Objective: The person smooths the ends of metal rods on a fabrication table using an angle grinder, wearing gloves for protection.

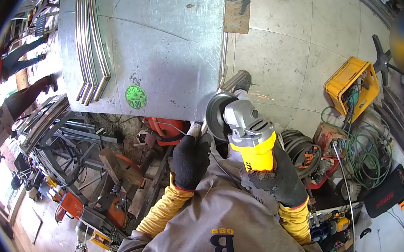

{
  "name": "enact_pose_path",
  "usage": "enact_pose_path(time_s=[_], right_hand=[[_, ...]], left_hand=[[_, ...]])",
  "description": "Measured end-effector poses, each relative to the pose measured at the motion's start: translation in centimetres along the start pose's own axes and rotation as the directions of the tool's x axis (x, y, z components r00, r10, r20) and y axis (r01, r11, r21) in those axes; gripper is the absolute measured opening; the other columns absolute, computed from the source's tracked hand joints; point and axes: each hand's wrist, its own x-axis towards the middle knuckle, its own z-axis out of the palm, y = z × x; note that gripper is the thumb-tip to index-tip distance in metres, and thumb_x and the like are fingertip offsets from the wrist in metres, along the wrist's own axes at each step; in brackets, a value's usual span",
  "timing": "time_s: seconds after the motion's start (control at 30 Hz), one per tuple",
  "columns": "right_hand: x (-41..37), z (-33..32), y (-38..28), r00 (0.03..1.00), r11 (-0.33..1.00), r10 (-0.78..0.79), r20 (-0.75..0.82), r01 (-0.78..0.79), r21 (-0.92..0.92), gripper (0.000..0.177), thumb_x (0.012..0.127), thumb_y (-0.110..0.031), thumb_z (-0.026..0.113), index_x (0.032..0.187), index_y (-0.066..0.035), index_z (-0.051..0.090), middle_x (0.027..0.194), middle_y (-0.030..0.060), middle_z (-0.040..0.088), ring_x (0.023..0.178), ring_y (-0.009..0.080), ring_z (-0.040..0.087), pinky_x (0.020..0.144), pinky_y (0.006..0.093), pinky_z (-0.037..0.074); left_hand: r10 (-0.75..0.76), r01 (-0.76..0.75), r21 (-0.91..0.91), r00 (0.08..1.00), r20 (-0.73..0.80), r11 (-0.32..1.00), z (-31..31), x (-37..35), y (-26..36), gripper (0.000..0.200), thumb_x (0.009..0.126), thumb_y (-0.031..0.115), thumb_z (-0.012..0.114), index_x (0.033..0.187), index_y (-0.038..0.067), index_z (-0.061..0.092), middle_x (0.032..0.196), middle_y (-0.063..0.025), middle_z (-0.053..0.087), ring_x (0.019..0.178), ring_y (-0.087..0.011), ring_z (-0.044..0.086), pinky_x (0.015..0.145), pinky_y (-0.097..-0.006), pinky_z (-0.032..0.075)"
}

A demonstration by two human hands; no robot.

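My right hand (280,178), in a dark work glove, is wrapped round the yellow body of an angle grinder (251,141). The grinder's round disc (219,115) stands on edge beside the front corner of the metal table. My left hand (191,159), in a black glove with pale fingertips, is closed on a thin metal tube (204,127) at the table edge, right beside the disc. Thin orange streaks, like sparks, show just beyond the grinder. The exact contact between disc and tube is hidden.
Several bent metal tubes (88,45) lie on the metal sheet tabletop (159,67), near a green round sticker (136,97). A yellow crate (346,84) with cables stands at right, near a coiled green hose (366,153). Two people's legs show at far left. Machines and frames crowd below the table.
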Motion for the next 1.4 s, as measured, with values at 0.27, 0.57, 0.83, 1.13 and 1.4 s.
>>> enact_pose_path(time_s=[0.27, 0.57, 0.83, 1.13, 1.4], right_hand=[[0.1, -0.3, -0.2, 0.999, 1.000, 0.013, 0.050, -0.013, -0.004, 0.075, 0.085, -0.018, 0.092, 0.148, -0.003, 0.056, 0.133, 0.0093, 0.070, 0.118, 0.0199, 0.067, 0.103, 0.0379, 0.054], [-0.4, 0.1, 0.1, 0.997, 0.997, -0.073, -0.028, 0.073, 0.010, 0.070, 0.086, -0.018, 0.092, 0.146, -0.003, 0.058, 0.131, 0.0094, 0.070, 0.117, 0.0200, 0.067, 0.102, 0.0373, 0.054], [-0.1, 0.0, -0.3, 0.999, 0.995, 0.030, 0.035, -0.033, 0.098, 0.065, 0.086, -0.017, 0.090, 0.143, -0.003, 0.060, 0.125, 0.0072, 0.072, 0.110, 0.0192, 0.068, 0.101, 0.0381, 0.055], [0.3, 0.4, -0.8, 0.999, 0.984, 0.016, 0.028, -0.021, 0.176, 0.057, 0.089, -0.018, 0.087, 0.138, -0.002, 0.062, 0.114, 0.0047, 0.072, 0.096, 0.0123, 0.066, 0.090, 0.0333, 0.056], [0.3, 0.2, 0.0, 1.000, 0.991, 0.008, 0.029, -0.012, 0.136, 0.059, 0.091, -0.018, 0.084, 0.143, -0.002, 0.061, 0.118, 0.0043, 0.072, 0.097, 0.0113, 0.065, 0.089, 0.0318, 0.056]], left_hand=[[0.139, -0.137, 0.046, 0.989, -0.042, 0.989, 0.2, 0.1, -0.9, 0.032, 0.094, 0.008, 0.070, 0.126, 0.001, 0.072, 0.087, -0.0236, 0.069, 0.076, -0.0423, 0.068, 0.066, -0.0437, 0.054], [0.067, -0.067, 0.049, 0.998, 0.003, 0.997, 0.2, 0.0, -0.9, 0.023, 0.097, 0.011, 0.069, 0.119, 0.001, 0.070, 0.083, -0.0239, 0.065, 0.074, -0.0443, 0.065, 0.062, -0.0464, 0.049], [0.024, -0.020, -0.073, 0.998, 0.053, 0.997, 0.2, -0.2, -1.5, 0.024, 0.097, 0.006, 0.065, 0.120, 0.000, 0.068, 0.088, -0.0235, 0.066, 0.076, -0.0467, 0.065, 0.065, -0.0466, 0.051], [-0.105, 0.131, -0.219, 0.986, 0.127, 0.967, 0.0, -0.1, -0.6, 0.021, 0.100, 0.005, 0.060, 0.119, 0.000, 0.067, 0.071, -0.0132, 0.061, 0.058, -0.0226, 0.060, 0.058, -0.0380, 0.049], [-0.151, 0.188, -0.350, 0.980, 0.131, 0.918, 0.4, 0.0, -1.0, 0.020, 0.105, 0.012, 0.062, 0.120, -0.001, 0.067, 0.070, -0.0044, 0.057, 0.060, -0.0106, 0.052, 0.057, -0.0323, 0.046]])
